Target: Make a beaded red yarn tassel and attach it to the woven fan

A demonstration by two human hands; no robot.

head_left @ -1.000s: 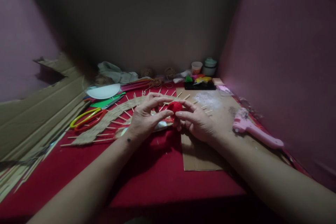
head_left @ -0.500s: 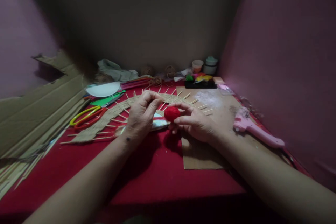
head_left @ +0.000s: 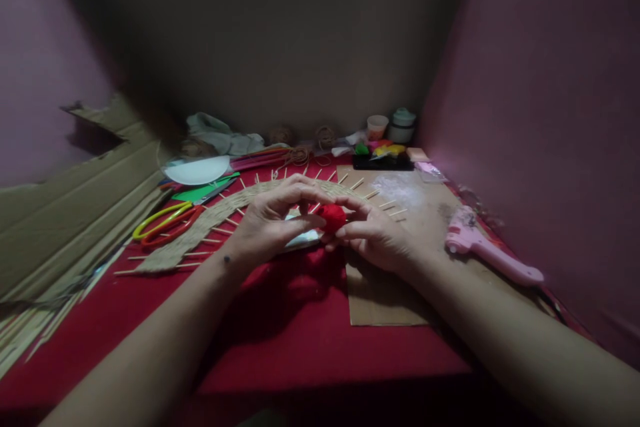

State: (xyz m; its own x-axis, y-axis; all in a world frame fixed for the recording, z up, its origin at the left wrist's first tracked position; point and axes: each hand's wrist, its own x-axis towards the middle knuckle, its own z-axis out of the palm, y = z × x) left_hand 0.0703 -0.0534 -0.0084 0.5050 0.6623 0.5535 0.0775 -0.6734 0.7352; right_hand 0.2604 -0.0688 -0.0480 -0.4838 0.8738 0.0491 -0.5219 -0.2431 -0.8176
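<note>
The worktop [head_left: 300,333], covered in red cloth, is filling the lower half of the view. Folded cardboard sheets [head_left: 65,213] are leaning along its edge at nine o'clock. A flat cardboard piece [head_left: 400,293] is lying on the cloth at about four o'clock of the hands. A woven straw arc [head_left: 200,230] with thin wooden sticks poking out of it is curving across the worktop from eight o'clock toward one o'clock, passing under the hands. A pink glue gun [head_left: 487,250] is lying at three o'clock, well apart from the hands. Yellow and orange scissors [head_left: 165,220] are lying beside the arc at ten o'clock, and a white plate [head_left: 196,170] is sitting beyond them. A black tray [head_left: 383,161] holding colored bits is sitting at one o'clock near the far wall.

The left hand [head_left: 270,220] is arching over the arc, its fingertips closing on the small red ball [head_left: 331,217]. The right hand [head_left: 375,233] is pinching the same ball from the three o'clock side with thumb and forefinger. The ball is sitting between the two hands, just above the arc at the center of the worktop.
</note>
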